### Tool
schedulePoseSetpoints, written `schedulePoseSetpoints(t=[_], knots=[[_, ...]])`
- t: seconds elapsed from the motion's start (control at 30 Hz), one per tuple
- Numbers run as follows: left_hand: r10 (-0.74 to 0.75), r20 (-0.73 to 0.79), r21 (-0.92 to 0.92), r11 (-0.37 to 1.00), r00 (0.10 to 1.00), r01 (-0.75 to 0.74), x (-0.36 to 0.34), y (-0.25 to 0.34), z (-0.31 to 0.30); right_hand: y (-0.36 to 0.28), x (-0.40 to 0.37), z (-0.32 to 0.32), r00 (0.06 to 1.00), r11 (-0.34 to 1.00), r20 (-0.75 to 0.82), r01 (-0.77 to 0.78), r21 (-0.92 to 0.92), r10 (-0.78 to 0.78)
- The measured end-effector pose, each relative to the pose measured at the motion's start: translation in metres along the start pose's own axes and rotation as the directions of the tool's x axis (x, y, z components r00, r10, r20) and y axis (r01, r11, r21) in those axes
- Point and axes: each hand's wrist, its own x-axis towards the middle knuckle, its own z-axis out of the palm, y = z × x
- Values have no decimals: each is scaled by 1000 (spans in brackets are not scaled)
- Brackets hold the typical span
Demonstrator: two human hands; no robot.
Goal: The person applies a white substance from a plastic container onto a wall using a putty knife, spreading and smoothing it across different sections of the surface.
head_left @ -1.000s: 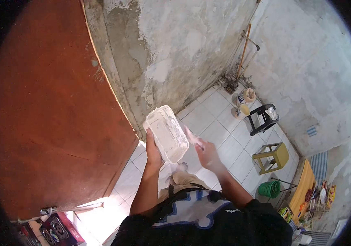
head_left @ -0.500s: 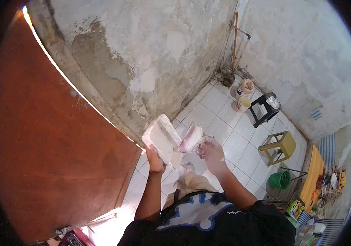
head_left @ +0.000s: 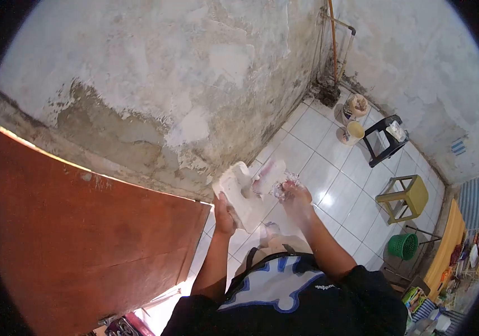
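Before my body, my left hand (head_left: 225,216) grips the lower left side of a white, plaster-smeared tray (head_left: 229,187), thumb along its edge. Grey-white paste lies inside the tray. My right hand (head_left: 295,197), itself smeared white, is closed around the handle of a wide putty knife (head_left: 270,175). Its pinkish-white blade is blurred by motion and sits close to the tray's right rim. Beyond the tray rises the wall (head_left: 194,131), with patchy white plaster over bare grey-brown areas.
A brown door (head_left: 94,235) stands at left. On the tiled floor (head_left: 329,151) are a pail (head_left: 352,133), another container (head_left: 358,105), a black stool (head_left: 382,143), an olive stool (head_left: 410,199) and a green basket (head_left: 402,246). A wooden table (head_left: 445,252) is at right.
My view has swung left, showing more of the wall. The tray and both hands appear slightly further right; the putty knife has shifted and its blade is more blurred.
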Motion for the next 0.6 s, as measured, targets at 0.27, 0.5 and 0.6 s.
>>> schedulePoseSetpoints(t=[0.27,0.5,0.6], knots=[[27,-233,72,997,972,-10,13,31,15,-28,35,-16,965,969,163,-223,111,203],[10,-331,7,1000,943,-8,17,47,-11,-7,79,-1,952,948,84,-301,106,293],[-3,-303,47,999,953,18,20,60,-11,16,96,-6,947,943,74,-318,101,311]])
